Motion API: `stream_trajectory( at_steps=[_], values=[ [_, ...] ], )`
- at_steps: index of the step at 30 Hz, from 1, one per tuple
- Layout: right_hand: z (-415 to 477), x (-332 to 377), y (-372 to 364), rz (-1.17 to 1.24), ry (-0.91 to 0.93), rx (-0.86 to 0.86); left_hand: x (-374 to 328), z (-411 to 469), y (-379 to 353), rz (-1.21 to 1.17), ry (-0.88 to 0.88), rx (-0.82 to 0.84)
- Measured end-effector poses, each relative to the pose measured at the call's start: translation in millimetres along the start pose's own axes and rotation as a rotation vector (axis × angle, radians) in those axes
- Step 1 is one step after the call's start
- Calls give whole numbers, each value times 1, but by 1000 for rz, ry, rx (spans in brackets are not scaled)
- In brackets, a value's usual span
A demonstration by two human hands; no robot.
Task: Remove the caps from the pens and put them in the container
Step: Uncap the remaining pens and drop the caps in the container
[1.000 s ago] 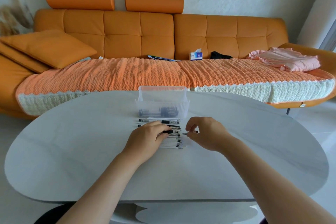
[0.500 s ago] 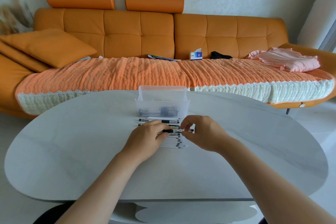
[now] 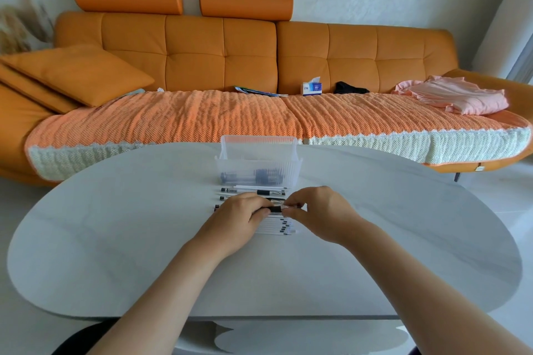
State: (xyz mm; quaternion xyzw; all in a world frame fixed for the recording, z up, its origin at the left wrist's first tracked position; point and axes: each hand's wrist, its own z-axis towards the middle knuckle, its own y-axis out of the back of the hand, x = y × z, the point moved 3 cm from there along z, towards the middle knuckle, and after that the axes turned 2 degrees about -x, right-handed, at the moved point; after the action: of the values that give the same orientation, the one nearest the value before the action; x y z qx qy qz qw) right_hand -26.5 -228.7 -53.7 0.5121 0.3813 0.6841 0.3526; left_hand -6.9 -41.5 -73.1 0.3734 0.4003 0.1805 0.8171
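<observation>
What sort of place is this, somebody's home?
Most likely a home living room: a long orange leather sofa with a knitted throw, a small blue-and-white tissue box and folded pink clothes lying on it, and a pale oval table in front.

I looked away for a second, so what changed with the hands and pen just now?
The right hand slid left toward the left hand, closing the gap between them. It pinches the clear end of the pen that the left hand grips. Unchanged: the left hand's grip, the container, the row of pens on the table.
</observation>
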Motion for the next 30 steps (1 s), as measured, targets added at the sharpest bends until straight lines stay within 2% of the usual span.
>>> stream_trajectory(
  at_steps=[5, 13, 17, 21, 27, 30],
  values=[
    [-3, 8, -5, -28, 68, 38, 0, -2, 0, -15, -58, -24],
    [-5, 12, -9, 261, -40, 119, 0, -5, 10, 57, -155, -80],
    [1, 14, -5, 255, -49, 3, 3, -1, 21, 227, -130, -142],
    [4, 15, -8, 191, -32, -115, 13, 2, 25, 190, -58, -135],
    [9, 28, -13, 85, 93, -135, 23, 8, 31, 145, -79, -165],
    [22, 25, -9, 56, 79, -190, 32, 13, 39, 281, -109, -252]
  ],
)
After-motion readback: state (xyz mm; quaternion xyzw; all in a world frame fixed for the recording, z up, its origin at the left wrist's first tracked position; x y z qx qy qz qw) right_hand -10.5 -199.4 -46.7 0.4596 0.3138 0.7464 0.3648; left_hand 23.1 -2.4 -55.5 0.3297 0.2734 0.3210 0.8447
